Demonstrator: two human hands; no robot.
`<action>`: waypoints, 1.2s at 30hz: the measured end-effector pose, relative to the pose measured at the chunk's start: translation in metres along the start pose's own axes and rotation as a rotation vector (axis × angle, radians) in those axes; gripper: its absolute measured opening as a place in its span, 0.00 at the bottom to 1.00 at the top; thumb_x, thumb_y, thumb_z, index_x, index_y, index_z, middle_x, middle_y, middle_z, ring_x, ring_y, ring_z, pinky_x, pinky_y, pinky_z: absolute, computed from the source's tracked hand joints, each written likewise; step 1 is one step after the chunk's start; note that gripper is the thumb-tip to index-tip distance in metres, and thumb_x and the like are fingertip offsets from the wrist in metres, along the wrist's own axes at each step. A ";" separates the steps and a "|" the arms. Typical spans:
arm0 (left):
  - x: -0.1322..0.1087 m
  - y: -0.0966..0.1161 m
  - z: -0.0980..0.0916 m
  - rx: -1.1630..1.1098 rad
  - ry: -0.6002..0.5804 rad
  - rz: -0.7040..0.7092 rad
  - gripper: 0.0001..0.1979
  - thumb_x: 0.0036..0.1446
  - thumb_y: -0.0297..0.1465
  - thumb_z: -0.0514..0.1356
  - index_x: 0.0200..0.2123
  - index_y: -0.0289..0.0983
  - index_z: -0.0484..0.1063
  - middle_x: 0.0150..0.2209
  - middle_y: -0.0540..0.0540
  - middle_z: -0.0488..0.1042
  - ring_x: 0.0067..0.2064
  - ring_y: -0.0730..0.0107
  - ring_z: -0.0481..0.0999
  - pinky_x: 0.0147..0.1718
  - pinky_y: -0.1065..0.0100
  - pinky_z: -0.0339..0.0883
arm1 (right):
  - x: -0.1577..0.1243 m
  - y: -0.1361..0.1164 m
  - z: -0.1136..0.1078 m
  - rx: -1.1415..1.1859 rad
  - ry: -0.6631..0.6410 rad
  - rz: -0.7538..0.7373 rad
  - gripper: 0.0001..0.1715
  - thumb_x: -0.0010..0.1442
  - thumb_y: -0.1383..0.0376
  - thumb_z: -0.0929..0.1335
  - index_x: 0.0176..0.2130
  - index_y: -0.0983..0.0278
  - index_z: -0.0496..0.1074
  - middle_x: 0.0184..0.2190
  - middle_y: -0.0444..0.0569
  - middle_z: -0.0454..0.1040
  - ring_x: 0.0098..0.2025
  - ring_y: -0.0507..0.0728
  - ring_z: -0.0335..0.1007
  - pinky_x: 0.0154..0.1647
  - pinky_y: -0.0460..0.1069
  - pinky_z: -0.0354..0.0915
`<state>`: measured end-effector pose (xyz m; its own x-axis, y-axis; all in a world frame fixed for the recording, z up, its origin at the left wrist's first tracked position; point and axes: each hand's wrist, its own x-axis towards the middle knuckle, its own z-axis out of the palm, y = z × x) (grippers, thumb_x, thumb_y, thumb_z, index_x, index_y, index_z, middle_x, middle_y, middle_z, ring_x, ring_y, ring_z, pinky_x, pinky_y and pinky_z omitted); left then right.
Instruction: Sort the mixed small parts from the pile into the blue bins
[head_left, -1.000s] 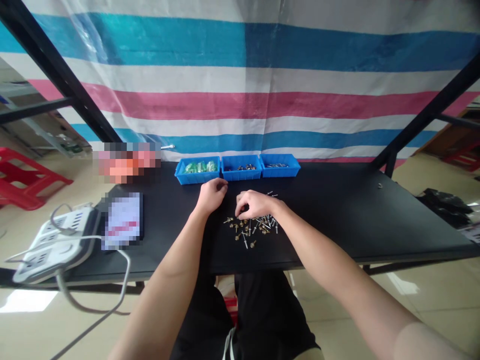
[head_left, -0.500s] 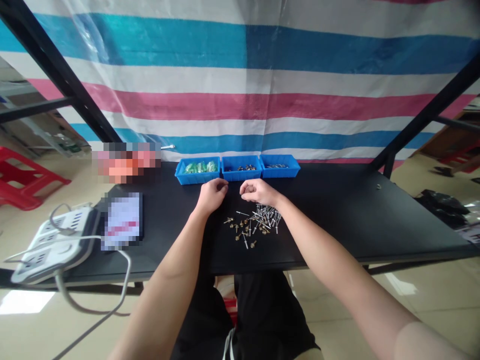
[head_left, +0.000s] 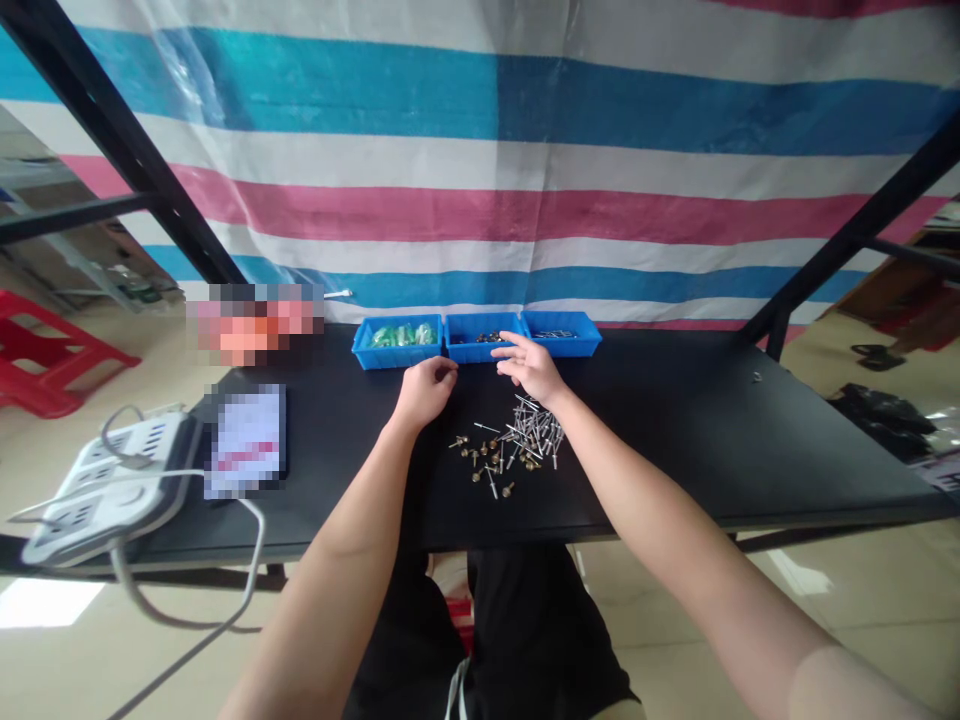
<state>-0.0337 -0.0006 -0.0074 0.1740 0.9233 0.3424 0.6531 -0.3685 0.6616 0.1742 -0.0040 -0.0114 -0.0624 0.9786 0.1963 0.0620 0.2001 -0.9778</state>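
Note:
My left hand (head_left: 426, 390) is closed, thumb and fingers together, just in front of the left and middle blue bins; what it holds, if anything, is hidden. With fingers spread, my right hand (head_left: 531, 370) is at the front edge of the middle blue bin (head_left: 469, 352), its fingertips over the brass-coloured screws (head_left: 491, 338) inside. Below that hand lies a pile of silver pop rivets (head_left: 532, 432), partly covered by the wrist. Several brass-coloured screws (head_left: 475, 477) are scattered at the pile's left.
The left blue bin (head_left: 397, 358) holds green packets (head_left: 405, 335); the right blue bin (head_left: 574, 348) holds silver rivets. A white power strip (head_left: 112, 480) with cables sits on the table's left end, near a blurred flat object (head_left: 246, 440). Black frame posts (head_left: 817, 240) flank the striped sheet (head_left: 420, 160).
My right hand has moved slightly right and away from me, toward the middle bin, and its curled fingers have spread. My left hand has stayed about where it was.

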 end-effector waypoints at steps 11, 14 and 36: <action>0.000 0.000 0.001 -0.003 0.006 -0.001 0.12 0.53 0.32 0.58 0.38 0.36 0.77 0.35 0.44 0.79 0.37 0.62 0.77 0.42 0.65 0.68 | -0.015 -0.015 0.005 -0.436 -0.227 -0.132 0.06 0.47 0.65 0.70 0.29 0.67 0.75 0.22 0.44 0.73 0.25 0.50 0.66 0.28 0.46 0.60; 0.000 0.000 0.001 -0.013 0.008 -0.002 0.12 0.53 0.33 0.58 0.38 0.35 0.77 0.35 0.44 0.79 0.37 0.62 0.77 0.42 0.65 0.68 | -0.023 -0.022 0.009 -0.649 -0.456 -0.213 0.04 0.48 0.67 0.70 0.24 0.66 0.75 0.22 0.43 0.73 0.25 0.49 0.66 0.29 0.45 0.59; -0.001 0.001 0.000 0.038 -0.023 -0.008 0.13 0.52 0.34 0.57 0.38 0.36 0.77 0.35 0.44 0.79 0.37 0.61 0.77 0.42 0.64 0.68 | -0.023 -0.021 0.016 -0.979 -0.436 -0.313 0.05 0.52 0.65 0.71 0.32 0.65 0.75 0.29 0.47 0.72 0.34 0.53 0.65 0.36 0.46 0.59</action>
<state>-0.0329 -0.0022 -0.0073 0.1853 0.9286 0.3215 0.6823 -0.3570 0.6380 0.1580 -0.0318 0.0033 -0.5451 0.8158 0.1931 0.7285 0.5749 -0.3725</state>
